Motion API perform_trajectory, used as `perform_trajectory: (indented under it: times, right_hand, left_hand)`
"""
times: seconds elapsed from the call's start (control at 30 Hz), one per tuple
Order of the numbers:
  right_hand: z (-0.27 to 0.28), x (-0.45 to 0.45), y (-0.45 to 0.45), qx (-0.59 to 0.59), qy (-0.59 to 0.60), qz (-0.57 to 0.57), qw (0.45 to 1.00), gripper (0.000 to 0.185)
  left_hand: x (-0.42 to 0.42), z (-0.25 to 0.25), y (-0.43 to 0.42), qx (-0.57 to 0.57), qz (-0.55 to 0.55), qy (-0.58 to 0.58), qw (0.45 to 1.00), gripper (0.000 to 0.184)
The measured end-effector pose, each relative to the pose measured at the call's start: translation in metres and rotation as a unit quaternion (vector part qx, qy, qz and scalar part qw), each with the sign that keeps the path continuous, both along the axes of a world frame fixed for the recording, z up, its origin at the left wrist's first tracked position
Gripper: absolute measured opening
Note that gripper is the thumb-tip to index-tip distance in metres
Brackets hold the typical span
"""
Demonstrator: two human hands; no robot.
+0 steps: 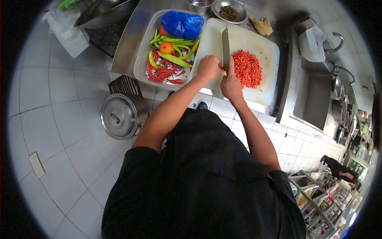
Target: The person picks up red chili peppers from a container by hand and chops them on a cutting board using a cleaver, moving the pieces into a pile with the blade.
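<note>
My right hand (231,84) is closed round the handle of a large knife (226,46), its index finger laid along the blade, over a white cutting board (213,36). Close to the blade's left side, my left hand (209,67) has its fingers bent together; what they hold, if anything, is too small to name. A pile of chopped red chili (247,69) lies on the board to the right of the knife. Left of the board, a clear plastic tray (140,63) holds whole red chilies (163,72), green peppers (173,59), a tomato (166,47) and a blue plastic bag (182,24).
Behind the board are a metal bowl (238,12) with green and red bits and a crumpled cloth (260,24). A sink (312,91) stands at the right. A lidded pot (119,116) is low at the left. Another person (341,170) is far right.
</note>
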State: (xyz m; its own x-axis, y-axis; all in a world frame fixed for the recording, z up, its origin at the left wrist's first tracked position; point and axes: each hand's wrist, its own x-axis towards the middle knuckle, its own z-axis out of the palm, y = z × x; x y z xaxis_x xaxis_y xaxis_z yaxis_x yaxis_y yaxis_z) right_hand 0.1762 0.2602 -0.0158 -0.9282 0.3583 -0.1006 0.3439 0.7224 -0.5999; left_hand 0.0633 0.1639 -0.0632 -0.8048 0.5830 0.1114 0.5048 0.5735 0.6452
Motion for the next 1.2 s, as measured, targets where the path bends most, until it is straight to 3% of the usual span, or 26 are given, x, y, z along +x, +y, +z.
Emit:
perform_trajectory:
  times: [0.2, 0.37, 0.47, 0.63, 0.8, 0.9, 1.03, 1.13, 1.17, 1.2]
  right_hand:
    - [0.017, 0.002, -0.003, -0.024, -0.016, 0.001, 1.0, 0.086]
    - [-0.004, 0.009, -0.003, -0.026, -0.004, -0.001, 1.0, 0.087]
    - [0.012, -0.001, 0.005, -0.031, 0.004, 0.014, 0.999, 0.089]
    - [-0.006, 0.001, -0.011, -0.029, 0.026, -0.015, 0.999, 0.088]
    - [-0.016, 0.006, -0.004, -0.028, 0.065, -0.012, 0.997, 0.088]
    - [0.0, 0.005, -0.004, -0.04, -0.015, -0.029, 0.999, 0.088]
    - [-0.005, 0.007, -0.007, -0.026, 0.039, -0.037, 0.998, 0.088]
    - [-0.005, 0.007, -0.009, -0.023, 0.014, -0.05, 0.998, 0.089]
    - [-0.005, 0.008, -0.009, -0.018, 0.017, -0.053, 0.998, 0.089]
    - [-0.005, 0.007, -0.009, -0.014, 0.018, -0.056, 0.998, 0.089]
  left_hand:
    - [0.009, 0.009, -0.004, -0.017, 0.0, -0.073, 0.997, 0.011]
    - [0.01, -0.004, -0.004, 0.004, -0.005, -0.038, 0.999, 0.013]
    - [-0.002, -0.004, 0.0, -0.004, 0.001, -0.017, 1.0, 0.011]
    - [0.004, 0.014, -0.002, -0.015, 0.003, -0.087, 0.996, 0.01]
    - [0.008, 0.016, -0.001, 0.003, 0.032, -0.066, 0.997, 0.01]
    - [0.0, 0.025, 0.01, 0.058, 0.066, -0.041, 0.995, 0.01]
    - [-0.05, 0.065, 0.051, 0.118, 0.094, 0.02, 0.988, 0.012]
    - [-0.11, 0.102, 0.093, 0.106, 0.111, 0.066, 0.986, 0.013]
    - [-0.134, 0.116, 0.105, 0.019, 0.107, 0.059, 0.992, 0.02]
    - [-0.146, 0.128, 0.11, 0.059, 0.105, 0.059, 0.991, 0.022]
